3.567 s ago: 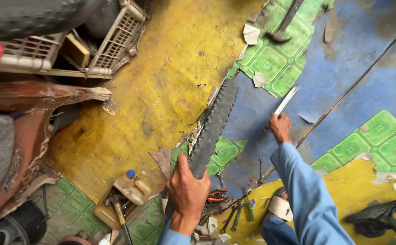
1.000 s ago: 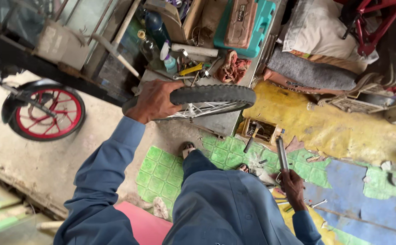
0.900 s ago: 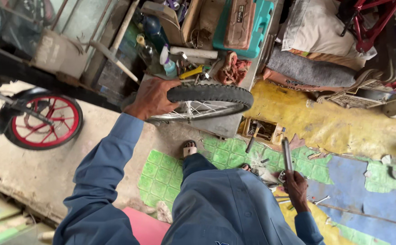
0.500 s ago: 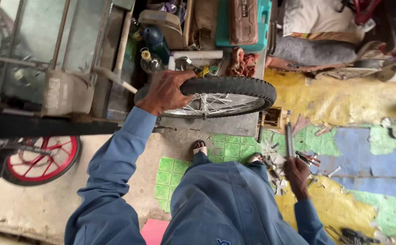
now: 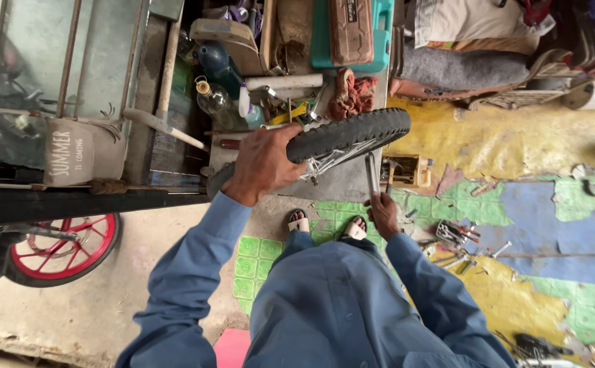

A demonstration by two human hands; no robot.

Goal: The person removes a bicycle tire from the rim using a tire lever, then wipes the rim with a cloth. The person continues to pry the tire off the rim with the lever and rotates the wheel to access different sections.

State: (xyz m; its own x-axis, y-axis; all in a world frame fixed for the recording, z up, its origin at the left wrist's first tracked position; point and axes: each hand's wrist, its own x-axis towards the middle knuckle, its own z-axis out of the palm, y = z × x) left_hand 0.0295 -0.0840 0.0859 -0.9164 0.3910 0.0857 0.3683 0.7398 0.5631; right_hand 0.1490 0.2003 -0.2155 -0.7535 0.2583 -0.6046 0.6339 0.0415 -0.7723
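My left hand [image 5: 264, 163] grips the rim edge of a small bicycle wheel with a black knobbly tyre [image 5: 352, 134] and holds it flat in front of me at about waist height. Shiny spokes [image 5: 321, 165] show under the tyre. My right hand [image 5: 383, 212] holds a slim metal tool [image 5: 371, 174] upright, its tip just below the wheel's underside. Both sleeves are blue. My sandalled feet [image 5: 324, 226] stand on green patterned floor below the wheel.
A cluttered workbench [image 5: 256, 102] with bottles, a rag and a teal case [image 5: 352, 34] stands ahead. A red-rimmed wheel [image 5: 59, 247] sits at lower left. Loose tools [image 5: 457, 235] and a small wooden box [image 5: 406, 170] lie on the patchy floor at right.
I have gone from crouching over the wheel on the floor to standing with it lifted flat. In the last second my right hand brought the metal tool up under the wheel.
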